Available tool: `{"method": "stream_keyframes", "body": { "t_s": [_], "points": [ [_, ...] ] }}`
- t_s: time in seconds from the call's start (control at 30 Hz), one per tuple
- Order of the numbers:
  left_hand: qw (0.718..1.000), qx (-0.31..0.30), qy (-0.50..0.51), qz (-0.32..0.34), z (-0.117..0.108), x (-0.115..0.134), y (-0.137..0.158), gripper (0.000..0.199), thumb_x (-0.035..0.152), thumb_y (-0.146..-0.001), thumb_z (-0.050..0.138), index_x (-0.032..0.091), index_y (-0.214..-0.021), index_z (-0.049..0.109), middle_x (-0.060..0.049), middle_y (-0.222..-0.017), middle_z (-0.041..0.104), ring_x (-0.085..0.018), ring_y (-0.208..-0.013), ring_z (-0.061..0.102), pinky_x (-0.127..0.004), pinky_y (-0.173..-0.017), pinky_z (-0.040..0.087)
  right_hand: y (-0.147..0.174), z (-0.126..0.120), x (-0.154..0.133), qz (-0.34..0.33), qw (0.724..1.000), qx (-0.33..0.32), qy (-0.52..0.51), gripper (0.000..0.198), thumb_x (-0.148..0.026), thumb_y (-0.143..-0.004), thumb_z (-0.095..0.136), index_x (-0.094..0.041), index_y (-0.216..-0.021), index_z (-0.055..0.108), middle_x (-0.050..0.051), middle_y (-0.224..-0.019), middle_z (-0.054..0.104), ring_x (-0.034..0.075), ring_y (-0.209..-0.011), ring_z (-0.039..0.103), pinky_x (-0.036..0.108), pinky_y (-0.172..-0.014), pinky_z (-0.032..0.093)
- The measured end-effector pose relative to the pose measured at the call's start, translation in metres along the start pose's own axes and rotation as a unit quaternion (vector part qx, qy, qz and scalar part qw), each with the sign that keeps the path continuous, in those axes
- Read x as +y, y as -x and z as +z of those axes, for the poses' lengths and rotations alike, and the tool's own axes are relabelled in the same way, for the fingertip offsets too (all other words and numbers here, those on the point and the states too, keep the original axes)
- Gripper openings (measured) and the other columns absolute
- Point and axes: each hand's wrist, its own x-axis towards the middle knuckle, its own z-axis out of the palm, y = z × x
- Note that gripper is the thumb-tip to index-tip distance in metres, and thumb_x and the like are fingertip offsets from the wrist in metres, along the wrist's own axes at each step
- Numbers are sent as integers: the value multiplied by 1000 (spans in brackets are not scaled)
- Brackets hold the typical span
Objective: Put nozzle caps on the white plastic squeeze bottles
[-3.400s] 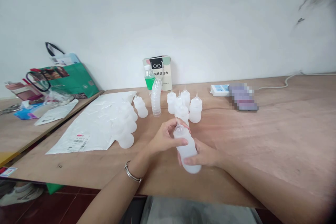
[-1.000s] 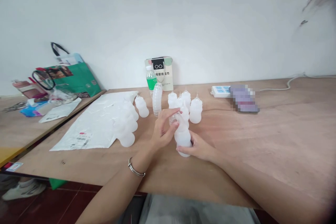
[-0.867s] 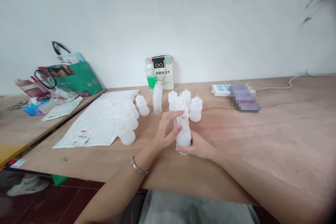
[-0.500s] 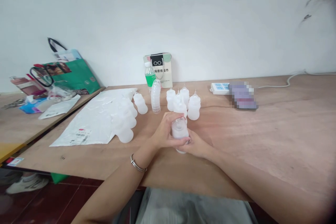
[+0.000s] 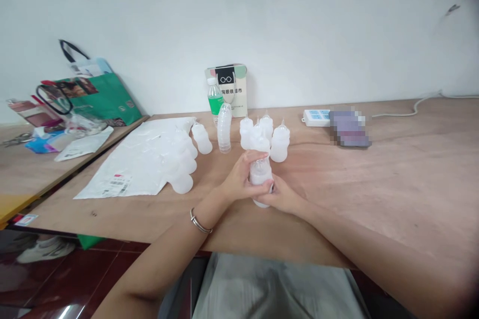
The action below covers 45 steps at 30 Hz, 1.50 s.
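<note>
Both of my hands are closed round one translucent white squeeze bottle [image 5: 261, 174] near the front of the table. My left hand [image 5: 239, 179] grips its upper part from the left, fingers over the clear top and thumb across the front. From the right and lower down, my right hand [image 5: 286, 195] holds the body, with the white base showing below it. Just behind stand several similar bottles with clear pointed tops, the rightmost bottle [image 5: 280, 143] among them. A curved stack of clear plastic caps [image 5: 224, 128] is to their left.
Several bottles without visible tops [image 5: 182, 183] lie by a white mailing bag [image 5: 127, 159]; a capped bottle [image 5: 202, 138] lies nearby. At the back are a green-labelled drink bottle [image 5: 215, 95] and paper bag [image 5: 240, 104]. A power strip [image 5: 316, 118] and blurred phone-like object [image 5: 349, 129] lie right.
The view has tilted slightly, so everything sits a little higher and further right. Both hands keep their hold on the same bottle, with hardly any change in grip.
</note>
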Motion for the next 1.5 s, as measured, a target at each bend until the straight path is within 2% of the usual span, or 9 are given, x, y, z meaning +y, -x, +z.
{"method": "stream_keyframes", "body": {
  "t_s": [0.53,0.63,0.73,0.87,1.03,1.13,1.3,1.4,1.5],
  "points": [
    [997,-58,-21,37,-4,4,-3,56,40,-82,58,27,-131,35,-9,-106,58,-24,-96,57,-43,-83,47,3,-7,-2,-52,997,40,52,47,-14,-62,67,-23,-106,54,3,-96,65,24,-88,64,35,-74,53],
    [998,-2,-48,38,-15,0,-7,58,51,-86,47,25,-135,33,-12,-118,54,-27,-107,53,-45,-87,45,5,-17,-4,-70,988,108,88,48,-26,-64,71,-20,-108,53,7,-98,66,25,-88,63,38,-73,53],
    [989,127,-76,20,-28,-11,-22,57,54,-88,40,25,-136,29,-11,-119,51,-25,-107,52,-44,-86,45,6,-34,-2,-98,964,227,98,45,-37,-63,73,-18,-99,54,9,-93,66,26,-86,63,43,-79,51],
    [954,221,-181,-95,-47,-44,-54,39,44,-89,47,23,-122,44,-10,-118,52,-24,-108,52,-42,-93,42,-1,-63,3,-97,919,371,96,43,-48,-69,67,-19,-98,51,10,-94,64,26,-88,62,46,-81,49],
    [916,225,-230,-241,-56,-97,-78,56,39,-79,63,18,-125,41,-17,-128,49,-31,-124,44,-52,-105,30,-10,-87,13,-43,846,515,131,59,-49,-66,72,-18,-107,44,12,-101,60,26,-92,60,43,-78,49],
    [907,189,-238,-290,-54,-112,-78,47,36,-79,63,19,-119,45,-16,-123,55,-33,-119,49,-57,-103,31,-12,-91,22,-14,852,501,155,57,-51,-65,72,-18,-103,44,11,-98,60,25,-88,60,41,-74,49],
    [911,174,-245,-283,-53,-104,-75,32,30,-82,59,20,-111,51,-11,-109,63,-29,-106,57,-55,-98,37,-13,-94,27,-44,839,518,162,58,-55,-66,69,-20,-103,42,10,-100,56,25,-90,58,42,-75,49],
    [913,243,-241,-224,-56,-88,-80,34,33,-85,57,22,-116,47,-9,-111,60,-26,-107,56,-49,-99,38,-8,-97,21,-121,783,584,176,47,-53,-82,47,-22,-115,32,13,-118,43,26,-107,50,47,-88,43],
    [917,320,-204,-123,-55,-65,-84,37,39,-88,54,24,-120,44,-8,-115,55,-23,-110,54,-43,-99,40,2,-88,10,-260,725,597,226,44,-55,-80,43,-24,-111,36,11,-112,41,30,-108,47,53,-89,40]
  ]
}}
